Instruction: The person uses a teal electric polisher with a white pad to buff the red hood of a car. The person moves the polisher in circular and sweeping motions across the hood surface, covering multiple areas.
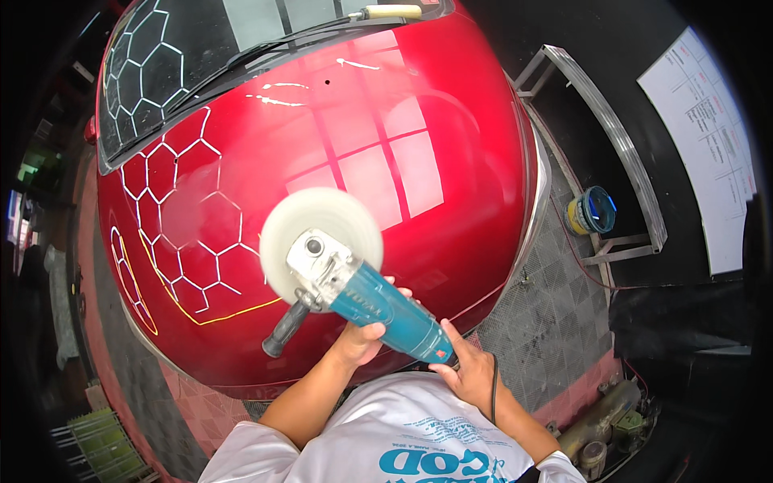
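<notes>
A teal power polisher (386, 312) lies diagonally over the red car hood (459, 233). Its round whitish pad (286, 229) faces the paint; whether it presses on it I cannot tell. My left hand (360, 344) supports the middle of the body from beneath, thumb on the near side. Around the rear end, by a small red switch, my right hand (469, 372) is closed. The black side handle (283, 330) sticks out to the left, with no hand on it. A dark cord runs down along my right wrist. White streaks (276, 101) mark the upper hood.
Beyond the hood are the windshield (145, 68), a wiper (250, 55) and a cream cylindrical object (392, 11). On the right stand a metal frame (616, 133), a blue-and-yellow bucket (592, 211) and a white written board (708, 149). A tank-like machine (600, 419) sits lower right.
</notes>
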{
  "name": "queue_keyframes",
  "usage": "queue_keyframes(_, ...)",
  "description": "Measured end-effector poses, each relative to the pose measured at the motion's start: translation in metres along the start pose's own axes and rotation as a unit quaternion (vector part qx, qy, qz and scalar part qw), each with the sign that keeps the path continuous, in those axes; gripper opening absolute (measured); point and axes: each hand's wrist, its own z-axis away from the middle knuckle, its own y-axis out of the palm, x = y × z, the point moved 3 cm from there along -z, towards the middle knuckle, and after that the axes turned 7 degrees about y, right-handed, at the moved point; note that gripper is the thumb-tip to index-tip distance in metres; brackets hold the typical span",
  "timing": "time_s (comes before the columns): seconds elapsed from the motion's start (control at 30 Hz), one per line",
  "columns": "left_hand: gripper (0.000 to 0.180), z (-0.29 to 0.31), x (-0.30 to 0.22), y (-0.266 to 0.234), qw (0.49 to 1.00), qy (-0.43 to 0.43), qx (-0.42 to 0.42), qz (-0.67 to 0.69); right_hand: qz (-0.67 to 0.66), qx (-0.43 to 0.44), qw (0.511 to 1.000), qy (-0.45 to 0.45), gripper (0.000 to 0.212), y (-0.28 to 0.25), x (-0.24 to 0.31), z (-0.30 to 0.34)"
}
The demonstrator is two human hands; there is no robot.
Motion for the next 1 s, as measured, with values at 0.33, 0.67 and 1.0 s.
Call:
queue_keyframes(0.33, 0.063, -0.155, 0.003, 0.05, 0.997, -0.019, 0.055, -0.043, -0.131, -0.099, 0.981, 0.108, 0.074, -0.058, 0.002, -0.058)
queue_keyframes(0.67, 0.049, -0.19, -0.007, 0.078, 0.999, -0.032, 0.003, -0.043, -0.313, -0.041, 0.937, 0.15, 0.043, -0.058, 0.016, -0.073)
queue_keyframes(1.0, 0.045, -0.074, -0.006, 0.061, 0.995, -0.016, -0.034, -0.095, -0.321, 0.034, 0.929, 0.18, 0.057, -0.009, 0.017, 0.004)
